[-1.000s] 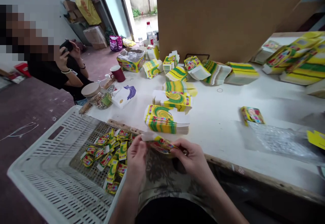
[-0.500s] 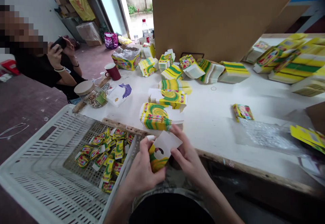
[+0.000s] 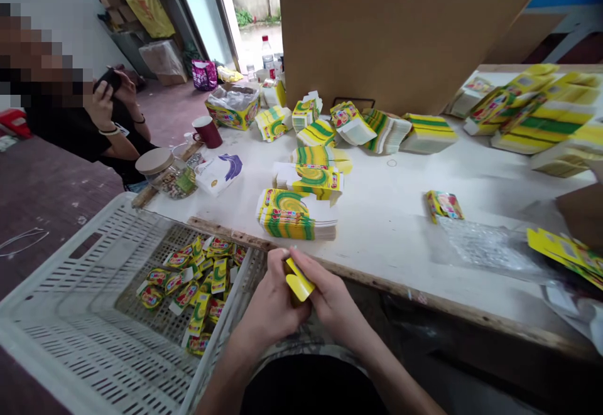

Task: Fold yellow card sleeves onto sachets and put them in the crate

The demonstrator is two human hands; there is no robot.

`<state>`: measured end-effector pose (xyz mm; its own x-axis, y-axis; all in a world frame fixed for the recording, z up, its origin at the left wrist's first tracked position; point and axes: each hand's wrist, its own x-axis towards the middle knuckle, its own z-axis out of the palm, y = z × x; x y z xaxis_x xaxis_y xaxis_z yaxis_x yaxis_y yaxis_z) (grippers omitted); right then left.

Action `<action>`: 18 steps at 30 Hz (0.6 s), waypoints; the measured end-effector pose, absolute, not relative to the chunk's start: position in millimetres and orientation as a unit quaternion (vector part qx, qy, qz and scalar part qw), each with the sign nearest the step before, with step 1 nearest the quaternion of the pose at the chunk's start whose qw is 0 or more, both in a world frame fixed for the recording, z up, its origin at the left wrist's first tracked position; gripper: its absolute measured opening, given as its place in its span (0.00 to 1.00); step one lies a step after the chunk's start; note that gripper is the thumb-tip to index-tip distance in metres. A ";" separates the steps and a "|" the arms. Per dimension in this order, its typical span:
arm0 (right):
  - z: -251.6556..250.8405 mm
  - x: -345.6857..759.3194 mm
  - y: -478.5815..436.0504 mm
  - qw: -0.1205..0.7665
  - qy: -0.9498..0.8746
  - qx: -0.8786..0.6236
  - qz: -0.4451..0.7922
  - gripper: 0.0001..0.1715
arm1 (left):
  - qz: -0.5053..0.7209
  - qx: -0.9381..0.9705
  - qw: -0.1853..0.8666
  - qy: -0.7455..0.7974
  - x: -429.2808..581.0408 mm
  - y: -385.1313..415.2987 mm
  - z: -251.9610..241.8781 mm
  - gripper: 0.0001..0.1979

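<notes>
The left hand and right hand pinch a small yellow box between them, by the near edge of the table. Left, a white crate holds little boxes. Flat cartons lie stacked farther off.

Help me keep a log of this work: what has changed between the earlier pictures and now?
The left hand and right hand have closed in around the yellow carton. Its white panel, seen half a second ago, is now out of sight, and a yellow flap shows. Neither hand has visibly let go. The crate and stacked cartons look unchanged.
</notes>
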<state>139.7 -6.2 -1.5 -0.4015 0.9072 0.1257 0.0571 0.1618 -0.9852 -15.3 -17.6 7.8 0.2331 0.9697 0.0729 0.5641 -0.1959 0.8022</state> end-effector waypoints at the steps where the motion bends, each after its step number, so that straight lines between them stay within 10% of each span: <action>1: -2.8 141.0 -3.8 0.414 -0.642 -0.394 0.511 0.30 | 0.308 0.702 0.312 0.561 -14.8 -17.9 4.8 0.32; 7: -14.3 156.4 5.4 0.341 -0.749 -0.387 0.417 0.36 | 0.281 0.674 0.283 0.622 -30.8 -18.2 6.4 0.28; 18: 4.0 169.1 19.4 0.326 -0.774 -0.357 0.409 0.18 | 0.289 0.711 0.243 0.593 -39.8 -10.2 18.1 0.27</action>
